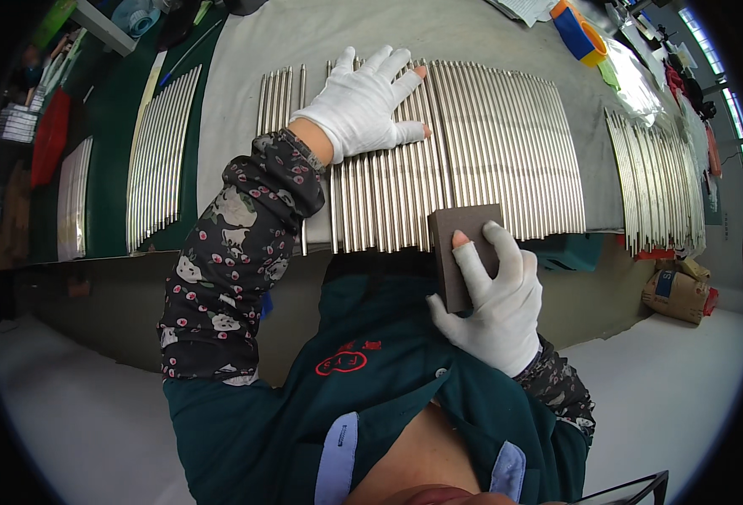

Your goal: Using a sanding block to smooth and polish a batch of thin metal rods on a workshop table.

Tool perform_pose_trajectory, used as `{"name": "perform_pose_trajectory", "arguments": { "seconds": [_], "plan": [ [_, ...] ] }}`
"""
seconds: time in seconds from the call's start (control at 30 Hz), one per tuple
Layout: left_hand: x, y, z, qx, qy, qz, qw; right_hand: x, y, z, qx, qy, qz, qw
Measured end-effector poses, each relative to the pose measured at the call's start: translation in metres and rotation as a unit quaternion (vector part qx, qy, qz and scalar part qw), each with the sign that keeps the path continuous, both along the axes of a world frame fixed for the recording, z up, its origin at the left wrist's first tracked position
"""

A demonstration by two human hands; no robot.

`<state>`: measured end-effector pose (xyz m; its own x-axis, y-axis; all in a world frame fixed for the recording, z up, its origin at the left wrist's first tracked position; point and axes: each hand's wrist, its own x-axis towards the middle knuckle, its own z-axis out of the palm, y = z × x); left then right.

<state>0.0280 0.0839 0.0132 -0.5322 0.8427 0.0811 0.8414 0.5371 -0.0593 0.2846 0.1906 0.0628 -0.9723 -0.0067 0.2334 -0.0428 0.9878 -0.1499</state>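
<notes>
My left hand (361, 108), in a white glove with bare thumb and index fingertips, lies flat with fingers spread across a row of thin shiny metal rods (381, 202). Those rods lie side by side, pointing away from me. In my gloved right hand (502, 307) is a dark brown-grey rectangular block (471, 220), gripped near the table's front edge. Its far end overlaps the near ends of the rods. A wider, closely packed set of rods (510, 143) continues to the right. A single rod (304, 227) lies apart, left of the main row and partly under my left arm.
More rods (165, 160) lie on the green surface at left, beside a wrapped bundle (74, 202). Another rod stack (653, 181) sits far right. A blue-and-orange tape dispenser (579, 34) stands at the back right. Below are a teal bin (569, 252) and a brown sack (674, 295).
</notes>
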Motion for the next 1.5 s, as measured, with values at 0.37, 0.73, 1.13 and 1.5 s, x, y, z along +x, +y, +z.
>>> {"name": "perform_pose_trajectory", "arguments": {
  "seconds": [0.37, 0.73, 1.13, 1.5],
  "plan": [
    [0.004, 0.004, 0.005, -0.021, -0.03, 0.025, 0.999, -0.008, 0.002, 0.007, 0.031, -0.019, 0.031, 0.999],
    [0.002, 0.003, 0.005, -0.007, -0.018, 0.014, 1.0, -0.03, 0.007, 0.007, 0.042, -0.003, 0.046, 0.998],
    [0.001, 0.004, 0.01, -0.045, -0.055, 0.023, 0.997, -0.025, 0.01, 0.009, 0.019, -0.016, 0.057, 0.998],
    [0.002, -0.001, 0.009, -0.055, -0.045, 0.026, 0.997, 0.003, 0.025, 0.013, -0.036, -0.013, 0.086, 0.996]
  ]
}}
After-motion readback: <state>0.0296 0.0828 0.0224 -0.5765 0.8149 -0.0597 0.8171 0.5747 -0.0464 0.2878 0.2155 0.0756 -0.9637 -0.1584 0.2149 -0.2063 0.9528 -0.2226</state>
